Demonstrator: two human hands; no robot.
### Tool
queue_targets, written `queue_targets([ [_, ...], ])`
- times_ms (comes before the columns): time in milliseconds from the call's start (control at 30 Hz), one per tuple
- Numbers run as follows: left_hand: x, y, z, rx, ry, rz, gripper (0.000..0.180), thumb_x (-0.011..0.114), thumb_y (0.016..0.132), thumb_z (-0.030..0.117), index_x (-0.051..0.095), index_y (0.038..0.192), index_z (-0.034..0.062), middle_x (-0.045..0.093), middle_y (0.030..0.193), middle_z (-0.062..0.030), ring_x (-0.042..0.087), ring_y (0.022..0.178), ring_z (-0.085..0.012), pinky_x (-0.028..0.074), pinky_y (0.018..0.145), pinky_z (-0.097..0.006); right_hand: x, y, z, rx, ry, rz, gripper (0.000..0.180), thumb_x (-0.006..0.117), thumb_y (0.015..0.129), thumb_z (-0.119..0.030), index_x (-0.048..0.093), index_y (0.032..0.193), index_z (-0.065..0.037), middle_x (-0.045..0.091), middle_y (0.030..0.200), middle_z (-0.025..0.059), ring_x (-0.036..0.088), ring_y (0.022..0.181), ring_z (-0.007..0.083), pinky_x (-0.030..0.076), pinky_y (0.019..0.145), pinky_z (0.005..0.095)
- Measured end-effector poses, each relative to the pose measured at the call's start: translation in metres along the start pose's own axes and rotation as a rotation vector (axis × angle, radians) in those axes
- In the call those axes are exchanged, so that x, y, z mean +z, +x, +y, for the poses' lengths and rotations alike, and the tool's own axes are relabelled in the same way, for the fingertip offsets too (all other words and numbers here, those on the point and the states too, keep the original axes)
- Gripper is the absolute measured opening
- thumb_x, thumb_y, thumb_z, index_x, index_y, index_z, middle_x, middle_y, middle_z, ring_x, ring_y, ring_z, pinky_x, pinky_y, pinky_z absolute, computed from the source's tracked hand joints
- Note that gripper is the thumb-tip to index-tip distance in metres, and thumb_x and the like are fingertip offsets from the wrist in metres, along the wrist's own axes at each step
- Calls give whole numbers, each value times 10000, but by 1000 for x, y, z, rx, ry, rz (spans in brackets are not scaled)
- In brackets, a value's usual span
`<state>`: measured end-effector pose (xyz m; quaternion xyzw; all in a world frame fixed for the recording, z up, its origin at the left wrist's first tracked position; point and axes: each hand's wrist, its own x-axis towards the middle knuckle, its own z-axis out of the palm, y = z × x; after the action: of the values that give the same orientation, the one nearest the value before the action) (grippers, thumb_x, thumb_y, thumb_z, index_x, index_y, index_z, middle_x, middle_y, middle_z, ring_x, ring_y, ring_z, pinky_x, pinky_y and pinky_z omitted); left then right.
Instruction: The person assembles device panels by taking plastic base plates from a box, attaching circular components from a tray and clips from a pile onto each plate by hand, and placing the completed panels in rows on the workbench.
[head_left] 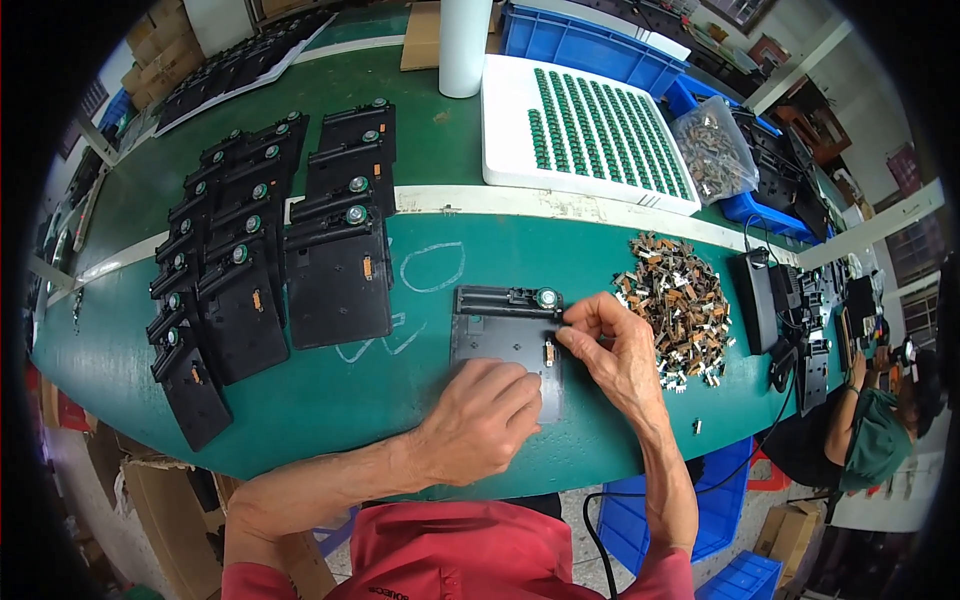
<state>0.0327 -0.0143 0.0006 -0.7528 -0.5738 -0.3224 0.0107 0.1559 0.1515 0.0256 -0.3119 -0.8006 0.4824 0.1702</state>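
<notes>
A black plastic panel [495, 345] lies on the green table in front of me. It carries a round metal-and-green part [546, 297] at its top right and a small slide switch [549, 352] near its right edge. My left hand [482, 420] is closed over the panel's lower part, fingers curled under; whatever they may hold is hidden. With thumb and forefinger pinched, my right hand [622, 355] grips the panel's upper right edge. Just right of that hand spreads a heap of small slide switches [680, 305].
Similar black panels [335, 275] overlap in rows at the left. Behind stands a white foam tray [510, 150] of small green parts, beside a bag of parts [713, 150] and blue crates [590, 45]. A black power adapter [752, 300] and cable sit right; another person [870, 430] works beyond.
</notes>
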Motion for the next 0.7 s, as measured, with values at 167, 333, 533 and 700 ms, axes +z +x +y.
queue_targets([
  [167,0,-2,1,-4,10,9,358,778,677,137,655,954,-52,631,1034,-149,593,991,-279,477,864,-430,1,-18,-9,-115,-118,-61,181,723,790,-20,696,969,-15,609,765,83,586,634,162,476,583,308],
  [333,-1,-1,1,0,15,4,352,772,681,138,655,951,-55,631,1041,-151,591,994,-280,475,866,-431,6,-20,-6,-175,-221,-6,161,729,779,-28,696,937,-32,611,762,99,612,632,215,481,587,338],
  [533,-1,-1,1,3,23,7,351,768,686,144,655,951,-57,632,1047,-151,591,997,-279,475,865,-431,7,-17,-6,-129,-208,-20,145,726,782,-46,684,920,-31,631,751,107,618,613,224,480,582,333],
  [700,-2,-1,0,6,26,10,348,767,688,141,655,951,-58,632,1049,-152,590,992,-278,476,862,-429,1,-15,-7,2,-76,-68,160,714,797,-49,682,946,-3,651,757,89,598,614,159,478,585,303],
])
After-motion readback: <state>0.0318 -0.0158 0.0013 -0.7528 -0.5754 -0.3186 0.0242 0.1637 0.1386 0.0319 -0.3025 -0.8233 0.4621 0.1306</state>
